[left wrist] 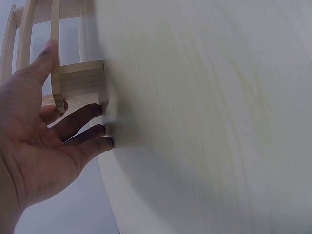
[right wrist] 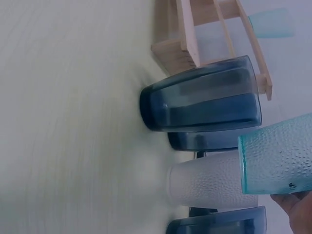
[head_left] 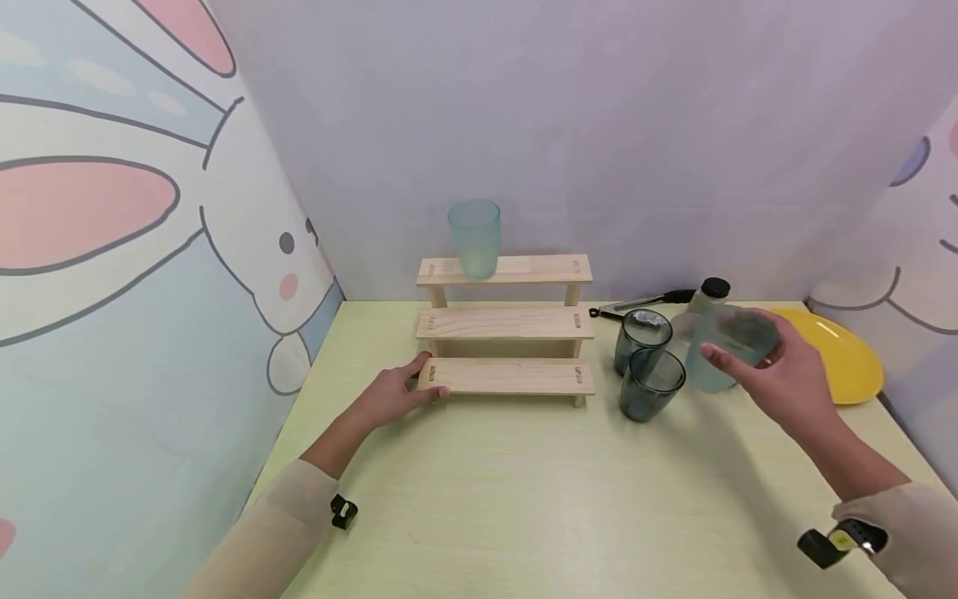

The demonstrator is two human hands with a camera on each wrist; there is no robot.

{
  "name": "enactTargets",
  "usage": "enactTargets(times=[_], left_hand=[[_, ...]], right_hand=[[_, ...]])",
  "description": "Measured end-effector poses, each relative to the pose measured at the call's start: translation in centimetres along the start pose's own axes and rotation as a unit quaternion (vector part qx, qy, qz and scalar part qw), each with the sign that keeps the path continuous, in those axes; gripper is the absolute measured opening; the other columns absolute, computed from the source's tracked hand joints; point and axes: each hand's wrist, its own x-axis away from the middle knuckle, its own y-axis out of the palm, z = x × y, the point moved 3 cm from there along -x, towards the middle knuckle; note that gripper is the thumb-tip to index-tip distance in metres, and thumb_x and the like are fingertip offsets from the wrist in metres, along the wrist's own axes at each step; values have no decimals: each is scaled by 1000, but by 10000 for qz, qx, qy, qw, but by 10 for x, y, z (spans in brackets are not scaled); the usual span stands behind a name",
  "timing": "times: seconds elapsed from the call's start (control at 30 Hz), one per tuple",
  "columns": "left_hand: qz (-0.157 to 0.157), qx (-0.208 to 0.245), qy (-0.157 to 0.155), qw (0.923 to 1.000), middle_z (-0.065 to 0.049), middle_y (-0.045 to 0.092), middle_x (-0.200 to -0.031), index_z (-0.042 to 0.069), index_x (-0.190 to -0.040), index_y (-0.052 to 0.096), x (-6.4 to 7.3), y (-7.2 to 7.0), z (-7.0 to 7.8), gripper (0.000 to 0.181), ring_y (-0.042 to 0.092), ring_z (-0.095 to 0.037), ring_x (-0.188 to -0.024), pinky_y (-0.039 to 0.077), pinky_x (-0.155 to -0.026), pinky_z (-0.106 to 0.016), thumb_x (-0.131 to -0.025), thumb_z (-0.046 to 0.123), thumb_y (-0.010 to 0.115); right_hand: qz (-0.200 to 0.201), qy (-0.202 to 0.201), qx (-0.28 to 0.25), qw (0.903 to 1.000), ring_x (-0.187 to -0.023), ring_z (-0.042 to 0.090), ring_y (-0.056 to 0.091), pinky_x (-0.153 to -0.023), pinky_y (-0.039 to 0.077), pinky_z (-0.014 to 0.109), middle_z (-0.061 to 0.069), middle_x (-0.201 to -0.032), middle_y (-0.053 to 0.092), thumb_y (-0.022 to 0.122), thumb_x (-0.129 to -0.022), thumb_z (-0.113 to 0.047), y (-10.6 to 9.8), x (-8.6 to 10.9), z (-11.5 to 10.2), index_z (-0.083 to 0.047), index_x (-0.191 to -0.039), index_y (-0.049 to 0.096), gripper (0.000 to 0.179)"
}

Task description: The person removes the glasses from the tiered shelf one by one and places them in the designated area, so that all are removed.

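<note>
My left hand (head_left: 392, 395) grips the left end of the lowest step of a three-tier wooden rack (head_left: 512, 376). In the left wrist view, the thumb and fingers of the left hand (left wrist: 44, 141) lie around that plank end. A frosted teal tumbler (head_left: 475, 241) stands upright on the rack's top step. Over at the right, my right hand (head_left: 797, 374) holds another teal tumbler (right wrist: 278, 156), raised off the table and tilted. Beside it two dark grey-blue glasses (head_left: 653, 387) stand on the table. A clear textured glass (right wrist: 212, 180) shows behind the held tumbler.
A yellow plate (head_left: 849, 358) lies at the right, partly behind my right hand. At the back wall are a black-capped bottle (head_left: 714, 291) and a black-handled utensil (head_left: 677, 296). One more dark glass (right wrist: 219, 223) shows low in the right wrist view.
</note>
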Motion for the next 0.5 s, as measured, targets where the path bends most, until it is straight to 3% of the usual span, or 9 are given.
enactTargets(times=[0.13,0.3,0.5], left_hand=[[-12,22,0,10000,-29,53,-165,15,-175,32,0,0,0,105,63,-35,-135,55,-102,-51,-98,72,73],[-7,26,5,10000,-29,54,-164,15,-175,32,0,0,0,104,63,-34,-135,55,-101,-50,-98,71,73],[11,-3,6,10000,-30,54,-164,15,-175,32,1,-1,2,103,64,-36,-136,55,-102,-51,-98,70,73]], right_hand=[[111,43,-56,9999,-93,-13,46,-67,47,10,21,-146,58,86,-98,-42,7,6,7,-8,-167,42,89],[356,66,-103,9993,-91,1,50,-67,44,12,18,-142,59,88,-97,-41,15,13,14,-13,-165,45,86],[381,399,-188,9983,-102,14,49,-71,41,10,23,-145,58,88,-96,-45,27,23,20,-14,-166,43,88]])
